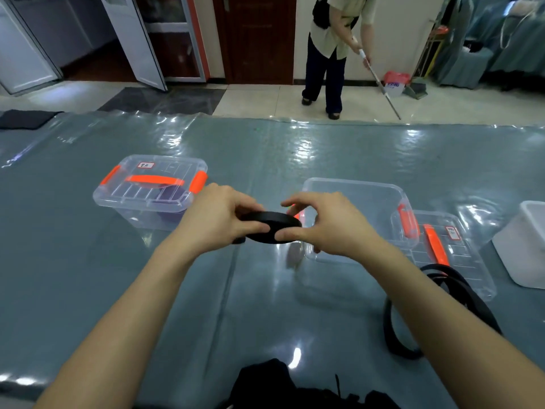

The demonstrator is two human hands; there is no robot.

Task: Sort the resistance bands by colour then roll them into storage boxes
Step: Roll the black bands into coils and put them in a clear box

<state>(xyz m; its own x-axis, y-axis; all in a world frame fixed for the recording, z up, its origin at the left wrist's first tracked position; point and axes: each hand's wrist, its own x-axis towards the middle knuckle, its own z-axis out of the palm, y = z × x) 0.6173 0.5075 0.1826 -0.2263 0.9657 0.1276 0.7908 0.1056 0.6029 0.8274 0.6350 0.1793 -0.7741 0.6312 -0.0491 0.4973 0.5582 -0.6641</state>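
Currently: loose black resistance bands (476,304) lie on the grey-blue plastic-covered worktop (88,276) under the right forearm. Left hand (218,222) and right hand (327,225) both pinch a rolled black band coil (271,224), held above the worktop just before the open clear plastic box (368,199). Closed clear box with orange latches (150,191) sits left, further back.

A dark wooden door (259,39) stands in the far wall. Left of it a glass door (134,39) hangs open; right of it a person (334,36) holds a long pole (381,82) on pale floor tiles (253,102), teal drapes (514,45) beyond.
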